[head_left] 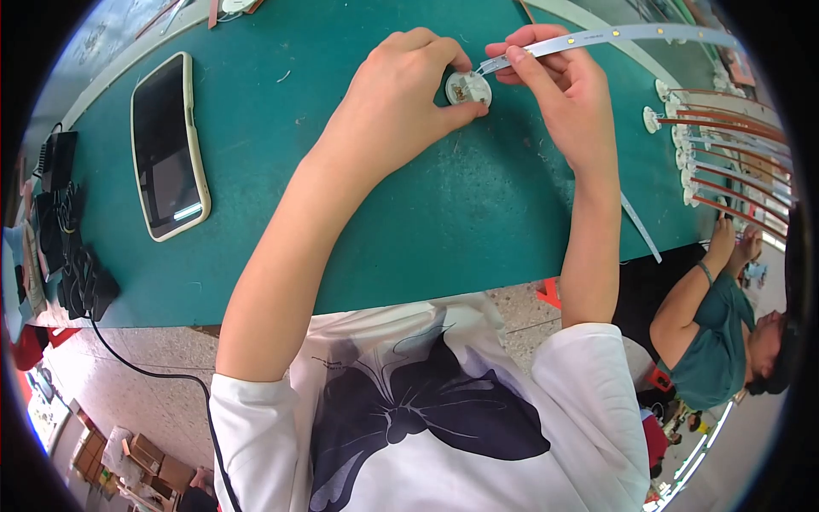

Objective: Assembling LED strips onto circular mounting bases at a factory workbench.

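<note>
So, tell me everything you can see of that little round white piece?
The round white piece looks like shallow plastic, with brownish bits showing in its upturned face. The left hand pinches its rim between thumb and finger over the green tabletop; thin wires seem to join it to the strip in the right hand.

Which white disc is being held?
The disc pinched by the left hand; the clustered discs sit apart, beyond the right hand holding the strip.

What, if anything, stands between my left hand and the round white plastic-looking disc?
Nothing visible: your left hand holds the disc at its rim. The long, flat, silvery strip in your right hand ends beside it.
</note>
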`<action>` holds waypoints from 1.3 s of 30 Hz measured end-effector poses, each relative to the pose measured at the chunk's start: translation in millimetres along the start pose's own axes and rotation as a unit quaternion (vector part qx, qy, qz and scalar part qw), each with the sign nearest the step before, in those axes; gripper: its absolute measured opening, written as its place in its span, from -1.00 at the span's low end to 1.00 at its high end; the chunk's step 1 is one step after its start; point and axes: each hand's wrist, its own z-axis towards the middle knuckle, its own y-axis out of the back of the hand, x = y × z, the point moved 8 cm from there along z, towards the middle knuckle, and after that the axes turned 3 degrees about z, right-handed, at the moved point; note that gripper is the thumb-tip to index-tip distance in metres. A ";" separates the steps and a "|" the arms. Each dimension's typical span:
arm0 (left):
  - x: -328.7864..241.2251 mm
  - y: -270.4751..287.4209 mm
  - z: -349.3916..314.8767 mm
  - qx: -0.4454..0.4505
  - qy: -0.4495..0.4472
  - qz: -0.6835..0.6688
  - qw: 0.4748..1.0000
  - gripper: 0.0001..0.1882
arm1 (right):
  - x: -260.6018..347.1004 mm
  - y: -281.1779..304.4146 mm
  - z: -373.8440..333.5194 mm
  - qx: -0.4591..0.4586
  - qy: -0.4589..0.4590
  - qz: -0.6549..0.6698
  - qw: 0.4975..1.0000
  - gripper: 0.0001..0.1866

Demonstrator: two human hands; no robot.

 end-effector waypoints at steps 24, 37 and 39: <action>-6.6 11.5 2.1 -0.056 0.024 -0.020 0.998 -0.69 | -3.8 0.6 -0.9 0.037 0.015 -0.009 0.999 -0.79; -2.5 9.6 1.9 -0.060 0.040 -0.009 0.997 -0.72 | 2.4 -3.1 -2.8 -0.023 0.020 -0.079 0.996 -0.83; -3.6 10.3 1.2 -0.061 0.039 -0.011 0.997 -0.72 | 8.4 -6.1 -5.1 -0.025 0.036 -0.109 0.993 -0.84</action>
